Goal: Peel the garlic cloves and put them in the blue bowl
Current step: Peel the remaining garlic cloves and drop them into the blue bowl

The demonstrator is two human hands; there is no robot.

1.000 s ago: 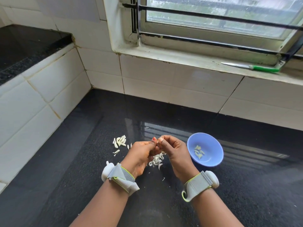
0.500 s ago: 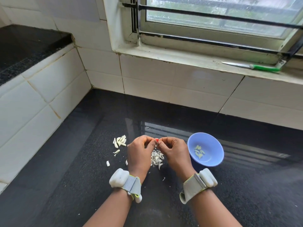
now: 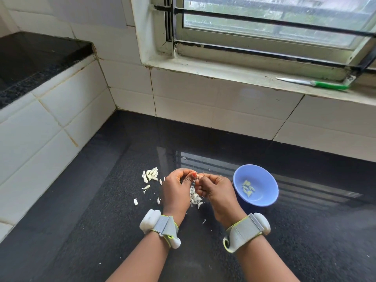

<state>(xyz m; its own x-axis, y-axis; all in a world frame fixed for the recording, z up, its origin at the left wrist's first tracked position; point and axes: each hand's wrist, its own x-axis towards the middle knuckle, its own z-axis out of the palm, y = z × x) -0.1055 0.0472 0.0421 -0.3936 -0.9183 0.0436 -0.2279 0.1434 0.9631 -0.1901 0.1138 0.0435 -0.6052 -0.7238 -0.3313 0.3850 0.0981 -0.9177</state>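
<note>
Plainly, the likeliest slip is the small clove (image 3: 200, 175) popping out of the fingertips as its skin is picked away: it is tiny and probably slick once bare, and it is held above the dark desk (image 3: 81, 231), not above the blue bowl (image 3: 255, 185), so a lost pinch would drop it among the peelings (image 3: 195, 197) under the hands, where it would be hard to pick out. A further risk, as I judge it, is a flake of skin clinging to the clove and riding into the bowl with the peeled cloves (image 3: 248, 188) already lying at its bottom. The left hand (image 3: 176, 190) has its fingers curled tight, thumb and fingertips pinching the clove; the right hand (image 3: 215, 189) is curled just as closely, its fingertips meeting the left's at the same clove, so neither hand is spread at all. How much skin remains on the clove cannot be told, as fingers hide most of it. The bowl stands just beside the right hand, and a heap of unpeeled cloves (image 3: 151, 174) lies near the left.
</note>
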